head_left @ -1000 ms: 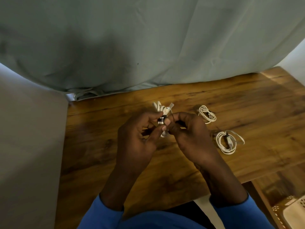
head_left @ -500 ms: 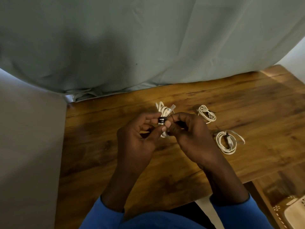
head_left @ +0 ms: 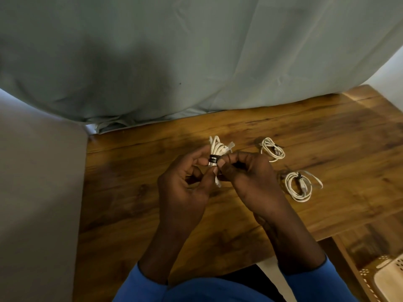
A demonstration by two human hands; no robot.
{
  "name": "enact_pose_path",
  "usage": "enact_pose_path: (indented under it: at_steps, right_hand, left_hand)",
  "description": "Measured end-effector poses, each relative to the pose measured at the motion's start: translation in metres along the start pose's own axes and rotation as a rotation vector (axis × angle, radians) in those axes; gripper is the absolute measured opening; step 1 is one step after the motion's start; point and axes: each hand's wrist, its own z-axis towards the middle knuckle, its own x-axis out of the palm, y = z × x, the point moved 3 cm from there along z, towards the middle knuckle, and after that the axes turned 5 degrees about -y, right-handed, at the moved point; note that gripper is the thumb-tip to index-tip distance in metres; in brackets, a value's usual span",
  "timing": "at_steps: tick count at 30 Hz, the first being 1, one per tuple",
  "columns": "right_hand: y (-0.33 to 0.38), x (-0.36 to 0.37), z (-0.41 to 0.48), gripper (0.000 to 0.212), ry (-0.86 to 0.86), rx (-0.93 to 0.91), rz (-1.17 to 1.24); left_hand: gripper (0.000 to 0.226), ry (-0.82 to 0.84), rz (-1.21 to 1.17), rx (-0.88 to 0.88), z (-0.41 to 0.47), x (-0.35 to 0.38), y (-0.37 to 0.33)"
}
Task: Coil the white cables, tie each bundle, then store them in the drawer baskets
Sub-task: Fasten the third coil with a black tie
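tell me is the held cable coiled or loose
Coiled: the cable is bunched in loops, a black tie round its middle, held by left hand and right hand. Whether it is fastened: cannot tell.

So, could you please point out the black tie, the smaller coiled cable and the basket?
Black tie (head_left: 213, 159): head view, middle of the band.
Smaller coiled cable (head_left: 273, 149): head view, middle of the coil.
Basket (head_left: 388, 282): head view, its pale bare part.

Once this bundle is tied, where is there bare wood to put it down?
Bare table runs from its left edge to the left hand, and along the far strip by the sheet. Right of the right hand it is crowded: the small coil and large coil lie there.
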Motion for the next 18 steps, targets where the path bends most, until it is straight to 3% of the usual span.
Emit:
enact_pose_path:
  at_steps: [5,11,18]
  right_hand:
    - [-0.003,0.003,-0.004,0.015,-0.038,-0.009,0.041]
    - [-0.014,0.02,-0.015,0.011,-0.24,-0.125,0.101]
    - [-0.018,0.019,-0.021,0.007,-0.348,-0.21,0.306]
  left_hand:
    - [0.047,-0.007,0.037,0.068,0.001,-0.002,-0.002]
    - [0.043,-0.075,0.097,0.125,-0.004,0.002,-0.007]
    - [0.039,-0.083,0.05,0.191,-0.004,0.004,-0.015]
